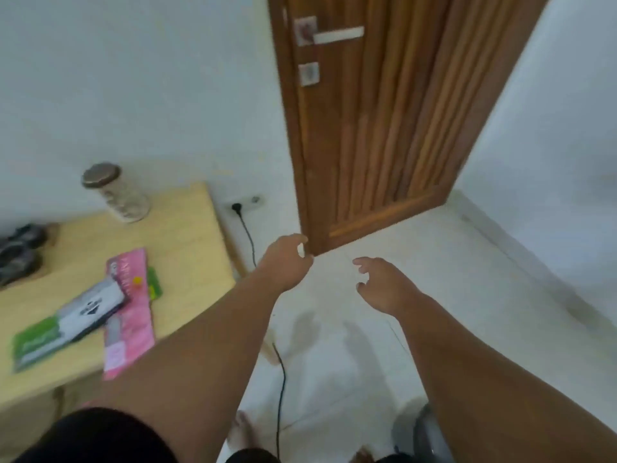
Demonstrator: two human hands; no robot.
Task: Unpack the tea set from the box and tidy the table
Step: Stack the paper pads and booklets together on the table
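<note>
Both hands empty | left hand fingers loosely curled | right hand fingers spread wide

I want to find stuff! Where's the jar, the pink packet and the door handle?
jar (124, 198), head view, on its glass side.
pink packet (132, 332), head view, on its middle.
door handle (339, 36), head view, on the lever.

White walls, pale tiled floor, ribbed wooden door, light wooden table.

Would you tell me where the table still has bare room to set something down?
The table is bare between the jar and the pink packet, out to its right edge. The front left is crowded with overlapping packets.
</note>
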